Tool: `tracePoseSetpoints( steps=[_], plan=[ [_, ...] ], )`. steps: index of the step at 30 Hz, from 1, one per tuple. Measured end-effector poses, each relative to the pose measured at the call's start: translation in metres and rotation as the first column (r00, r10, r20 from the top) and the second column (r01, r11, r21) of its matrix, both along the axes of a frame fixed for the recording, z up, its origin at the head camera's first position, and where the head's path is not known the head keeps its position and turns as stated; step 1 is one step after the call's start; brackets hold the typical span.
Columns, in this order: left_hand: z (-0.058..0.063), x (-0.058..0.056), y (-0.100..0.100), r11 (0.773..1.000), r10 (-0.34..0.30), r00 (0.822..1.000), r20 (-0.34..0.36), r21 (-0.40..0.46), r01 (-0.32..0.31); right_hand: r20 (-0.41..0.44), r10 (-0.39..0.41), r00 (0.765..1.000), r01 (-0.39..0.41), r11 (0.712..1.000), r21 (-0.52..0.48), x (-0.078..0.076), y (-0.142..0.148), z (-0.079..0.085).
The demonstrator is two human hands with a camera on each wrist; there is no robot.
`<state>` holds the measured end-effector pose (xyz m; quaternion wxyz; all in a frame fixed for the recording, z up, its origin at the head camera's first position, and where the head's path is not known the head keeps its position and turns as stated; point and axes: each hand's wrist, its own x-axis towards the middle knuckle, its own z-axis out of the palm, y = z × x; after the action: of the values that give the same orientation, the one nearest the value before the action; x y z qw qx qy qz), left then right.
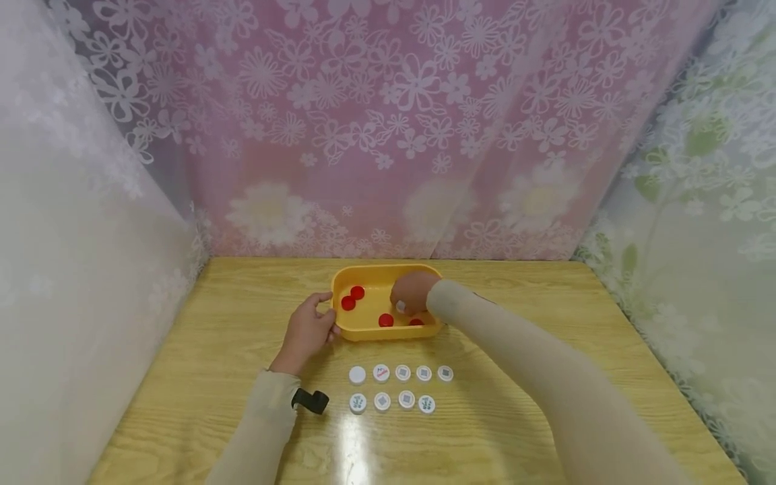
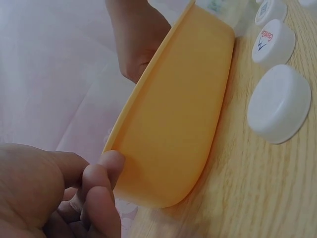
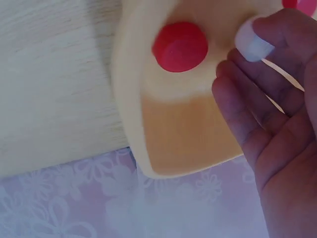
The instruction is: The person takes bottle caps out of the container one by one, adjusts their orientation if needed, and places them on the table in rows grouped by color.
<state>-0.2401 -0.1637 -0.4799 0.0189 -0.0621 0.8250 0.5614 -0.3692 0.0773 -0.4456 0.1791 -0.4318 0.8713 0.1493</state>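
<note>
A yellow plastic bin (image 1: 391, 334) sits on the table with several red bottle caps (image 1: 386, 320) on its floor. My right hand (image 1: 414, 293) reaches into the bin's right half. Between thumb and fingers it pinches a white bottle cap (image 3: 253, 42), while a red cap (image 3: 181, 47) lies close by in the right wrist view. At the bin's left end, my left hand (image 1: 308, 330) holds the rim, its curled fingers (image 2: 101, 198) against the outer wall. White bottle caps (image 1: 382, 401), several with printed tops, stand in two rows in front of the bin.
The wooden table (image 1: 242, 296) meets a pink flowered curtain (image 1: 388, 135) behind the bin. Pale curtains hang at the left and right sides. A black strap (image 1: 310, 401) is around the left wrist. The nearest white cap (image 2: 279, 104) stands beside the bin in the left wrist view.
</note>
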Motion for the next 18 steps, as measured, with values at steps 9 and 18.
tracePoseSetpoints(
  steps=[9,18],
  plan=[
    [0.001,-0.001,0.002,1.0,-0.006,1.0,0.023,-0.013,0.006,-0.019,-0.04,0.999,0.033,0.954,-0.299,0.025,0.028,0.03],
    [0.001,0.0,0.001,1.0,-0.007,1.0,0.016,-0.023,0.008,-0.003,-0.067,0.998,0.054,0.825,-0.562,0.135,0.07,0.041]
  ],
)
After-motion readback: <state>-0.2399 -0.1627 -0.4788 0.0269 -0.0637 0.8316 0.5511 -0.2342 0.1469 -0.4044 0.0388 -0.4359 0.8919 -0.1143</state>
